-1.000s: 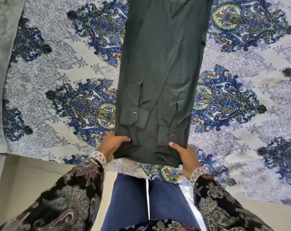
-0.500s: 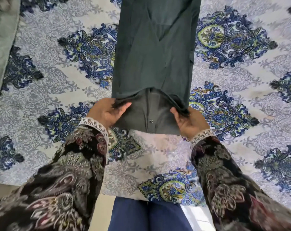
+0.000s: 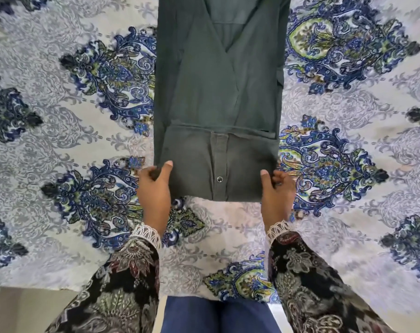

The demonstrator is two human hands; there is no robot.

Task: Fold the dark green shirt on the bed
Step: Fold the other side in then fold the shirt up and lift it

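Shirt (image 3: pixel 218 92), dark green, is laid lengthwise on the patterned bed (image 3: pixel 72 131), its lower end folded up. Its folded corners are pinched by the left hand (image 3: pixel 154 188) at 9 o'clock and the right hand (image 3: pixel 275 191) at 3 o'clock.

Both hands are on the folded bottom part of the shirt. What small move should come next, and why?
Probably roll that bottom fold once more up the shirt. The left hand and right hand pinch the fold's two near corners, only a short flap lies turned over, and a long stretch of shirt beyond it is not yet folded on the bed.
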